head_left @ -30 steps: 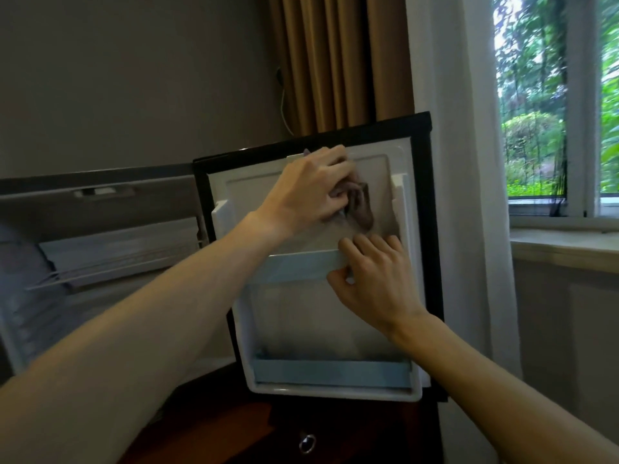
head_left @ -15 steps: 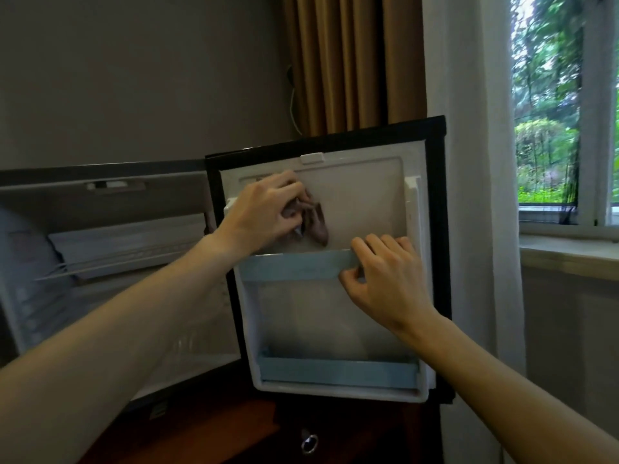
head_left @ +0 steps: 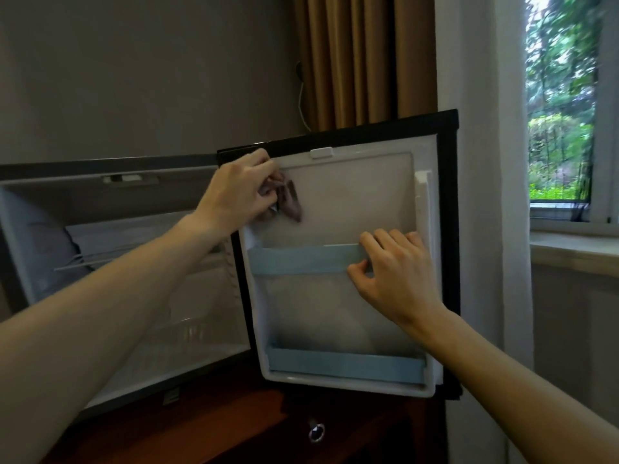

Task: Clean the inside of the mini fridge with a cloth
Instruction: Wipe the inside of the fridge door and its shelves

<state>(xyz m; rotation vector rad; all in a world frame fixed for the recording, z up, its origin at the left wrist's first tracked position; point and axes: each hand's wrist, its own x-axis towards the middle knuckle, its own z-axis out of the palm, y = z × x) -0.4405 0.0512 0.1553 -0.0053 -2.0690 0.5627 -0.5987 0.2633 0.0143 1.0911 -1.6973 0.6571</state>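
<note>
The left hand [head_left: 239, 190] grips a brown cloth [head_left: 289, 200], mostly hidden by fingers. The right hand [head_left: 397, 272] pinches the blue door shelf rail [head_left: 301, 259].

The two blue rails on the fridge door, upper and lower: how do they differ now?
The upper rail sits at mid-height and the right hand grips its right end; the lower rail sits near the door's bottom edge, untouched. The upper rail is partly hidden by that hand; the lower shows whole. Both are pale blue and run across the door.
</note>
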